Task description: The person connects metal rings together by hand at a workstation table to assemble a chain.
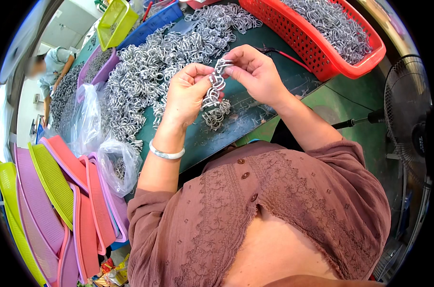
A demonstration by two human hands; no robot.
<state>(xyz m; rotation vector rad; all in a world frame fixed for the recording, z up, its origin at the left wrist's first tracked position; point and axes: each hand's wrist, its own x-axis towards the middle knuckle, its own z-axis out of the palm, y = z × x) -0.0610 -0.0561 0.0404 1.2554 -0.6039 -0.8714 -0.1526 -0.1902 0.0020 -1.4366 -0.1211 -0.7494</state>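
Note:
A short strand of silvery metal rings (pixel 216 85) is held up over the near edge of the dark green table (pixel 248 122). My left hand (pixel 187 93) is closed on the strand's left side, thumb and fingers pinching it. At its upper end my right hand (pixel 259 75) pinches a ring between thumb and fingertips. Just below the strand, a small clump of rings (pixel 217 115) lies near the table edge. To the left and beyond my hands spreads a large heap of similar rings (pixel 164 60).
A red perforated basket (pixel 317 52) full of rings stands at the far right, with red-handled pliers (pixel 291 60) beside it. Clear plastic bags (pixel 116 165) lie left, near stacked coloured baskets (pixel 54 186). A fan (pixel 406 115) stands right. Another person (pixel 56 69) is at far left.

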